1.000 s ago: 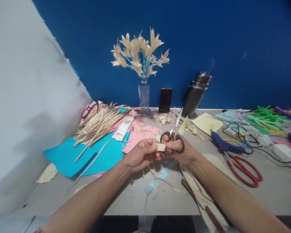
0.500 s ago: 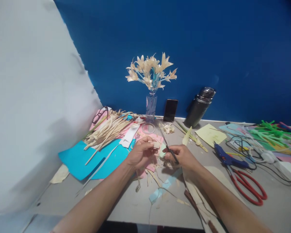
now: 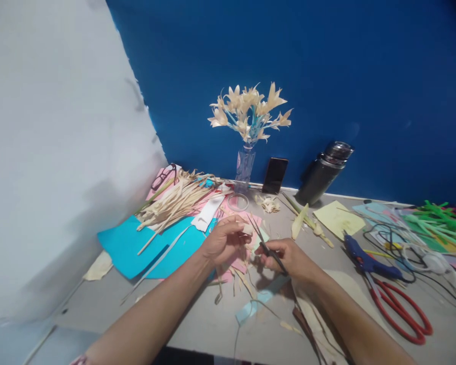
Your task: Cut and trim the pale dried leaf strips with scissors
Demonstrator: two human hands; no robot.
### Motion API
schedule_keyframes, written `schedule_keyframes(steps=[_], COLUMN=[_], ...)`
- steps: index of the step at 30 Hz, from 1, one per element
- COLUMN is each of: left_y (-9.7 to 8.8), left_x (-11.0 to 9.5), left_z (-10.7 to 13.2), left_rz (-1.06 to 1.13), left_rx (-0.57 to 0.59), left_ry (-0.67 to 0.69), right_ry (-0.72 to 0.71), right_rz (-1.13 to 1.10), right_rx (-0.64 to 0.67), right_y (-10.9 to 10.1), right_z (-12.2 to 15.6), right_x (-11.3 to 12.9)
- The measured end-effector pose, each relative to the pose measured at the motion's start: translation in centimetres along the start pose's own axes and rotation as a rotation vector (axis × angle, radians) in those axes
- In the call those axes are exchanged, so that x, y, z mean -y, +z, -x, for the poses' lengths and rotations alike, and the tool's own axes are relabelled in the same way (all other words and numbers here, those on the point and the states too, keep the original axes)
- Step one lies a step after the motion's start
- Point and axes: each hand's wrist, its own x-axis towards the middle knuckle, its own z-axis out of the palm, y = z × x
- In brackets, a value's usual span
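My left hand (image 3: 223, 242) is closed in a pinch on a small cream piece of dried leaf (image 3: 246, 229), held just above the grey table (image 3: 197, 324). My right hand (image 3: 287, 257) grips a pair of black-handled scissors (image 3: 265, 245); the blades point up and left toward the leaf piece and are a little apart. Cut scraps and strips lie on the table under both hands.
A pile of dried leaf strips (image 3: 175, 200) lies on turquoise paper (image 3: 137, 243) at the left. At the back stand a vase of leaf flowers (image 3: 249, 121), a phone (image 3: 274, 175) and a dark flask (image 3: 323, 172). A blue glue gun (image 3: 365, 258), red scissors (image 3: 399, 309) and cables are right.
The camera has swung left and up. My right hand has turned the scissors from handles-up to blades pointing at the leaf piece, and both hands have lowered toward the table.
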Motion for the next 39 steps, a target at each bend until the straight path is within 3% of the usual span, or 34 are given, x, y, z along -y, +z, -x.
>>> schedule_keyframes(steps=[9, 16, 24, 39], left_y=[-0.3, -0.8, -1.2, -1.0], left_x=[0.1, 0.0, 0.0, -0.1], left_z=[-0.1, -0.3, -0.6, -0.7], left_rz=[0.035, 0.002, -0.073, -0.126], left_rx=[0.014, 0.053, 0.094, 0.032], left_ry=[-0.007, -0.034, -0.004, 0.004], right_ry=[0.017, 0.026, 0.083, 0.065], right_rz=[0.024, 0.002, -0.001, 0.048], right_rx=[0.129, 0.202, 0.174, 0.165], right_y=[-0.5, -0.4, -0.5, -0.7], right_z=[0.0, 0.3, 0.2, 0.0], right_x=[-1.1, -0.5, 0.1, -1.2])
